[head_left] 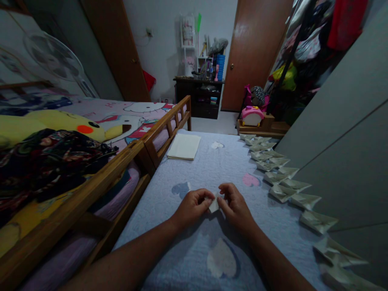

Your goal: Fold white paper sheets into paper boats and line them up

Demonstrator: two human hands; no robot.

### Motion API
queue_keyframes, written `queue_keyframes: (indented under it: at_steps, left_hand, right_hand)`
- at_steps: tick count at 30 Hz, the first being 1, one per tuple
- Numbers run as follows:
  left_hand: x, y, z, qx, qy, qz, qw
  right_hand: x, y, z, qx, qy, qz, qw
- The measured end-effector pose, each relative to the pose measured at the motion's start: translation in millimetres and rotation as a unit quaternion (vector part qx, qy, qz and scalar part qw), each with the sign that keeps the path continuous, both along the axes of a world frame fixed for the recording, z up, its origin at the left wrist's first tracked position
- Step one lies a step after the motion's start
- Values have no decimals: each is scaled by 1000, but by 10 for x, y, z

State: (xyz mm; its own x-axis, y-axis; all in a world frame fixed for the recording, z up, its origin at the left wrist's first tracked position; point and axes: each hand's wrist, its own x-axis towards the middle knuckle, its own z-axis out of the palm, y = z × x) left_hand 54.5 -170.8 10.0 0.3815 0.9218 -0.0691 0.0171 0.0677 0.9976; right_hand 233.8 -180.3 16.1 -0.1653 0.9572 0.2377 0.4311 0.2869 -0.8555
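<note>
No text, label, brand or number can be read anywhere. On the printed bedsheet (91,106), just left of the cartoon cat face (145,107), small pink marks (110,104) may be lettering, but they are too small and dim to tell.

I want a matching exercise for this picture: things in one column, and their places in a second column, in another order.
Things:
1 paper stack
2 row of folded papers
3 small folded paper
4 Pikachu plush

Places:
A between left hand and right hand
B on Hello Kitty bedcover
C along quilt's right edge
D on quilt beside wooden rail

Pairs: 1-D, 2-C, 3-A, 4-B
</note>
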Motion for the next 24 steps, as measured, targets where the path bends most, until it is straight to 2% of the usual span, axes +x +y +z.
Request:
queue_keyframes:
  at_steps: [4,11,14,16,20,22,24]
  left_hand:
    - [5,2,-18,12,39,28,999]
    - [-2,29,-43,22,92,26,995]
    - [-8,20,-3,66,152,13,986]
    - [-10,-7,27,115,231,-3,966]
    - [-33,-78,60,209,396,-28,894]
    - [-62,-97,68,251,425,-27,869]
    - [-95,-99,73,290,427,-25,856]
  right_hand:
    - [53,-34,19,71,-67,52,994]
    - [73,10,-86,70,-178,61,980]
    - [78,26,-113,69,-209,75,973]
    - [78,30,-124,67,-224,86,969]
    - [71,35,-148,67,-232,88,966]
    - [68,40,-160,68,-232,86,967]
    - [65,44,-168,69,-230,85,967]
